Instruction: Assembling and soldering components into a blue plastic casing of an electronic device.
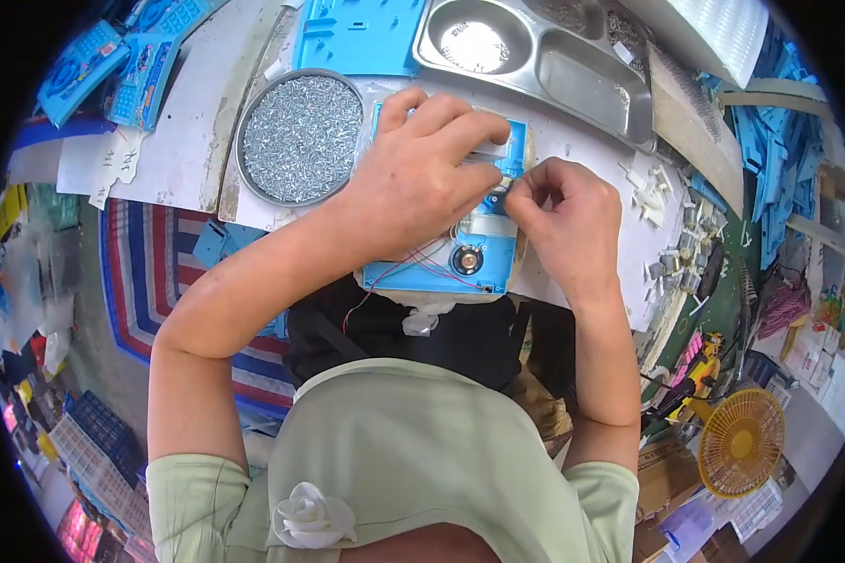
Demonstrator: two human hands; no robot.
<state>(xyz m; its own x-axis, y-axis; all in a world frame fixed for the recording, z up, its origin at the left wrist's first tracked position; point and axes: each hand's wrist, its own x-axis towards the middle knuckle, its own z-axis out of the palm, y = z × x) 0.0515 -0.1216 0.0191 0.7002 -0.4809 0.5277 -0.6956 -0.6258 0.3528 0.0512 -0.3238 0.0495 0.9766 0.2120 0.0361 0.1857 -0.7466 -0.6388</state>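
A blue plastic casing (pixel 499 253) lies open in front of me, with thin red and white wires and a small round black speaker (pixel 467 260) in its near half. My left hand (pixel 432 164) reaches over the casing from the left, its fingers bent and gripping it near the right edge. At that same edge, my right hand (pixel 573 220) is closed in a pinch beside a small whitish part. Whatever sits between those fingertips is too small to make out. Much of the casing's far half is hidden under my left hand.
A round metal pan (pixel 240 155) of small silvery screws stands left of the casing. Beyond are a blue plastic panel (pixel 357 38) and a steel compartment tray (pixel 532 70). Loose white parts (pixel 652 197) and small metal pieces (pixel 690 249) lie at right. An orange fan (pixel 742 441) stands lower right.
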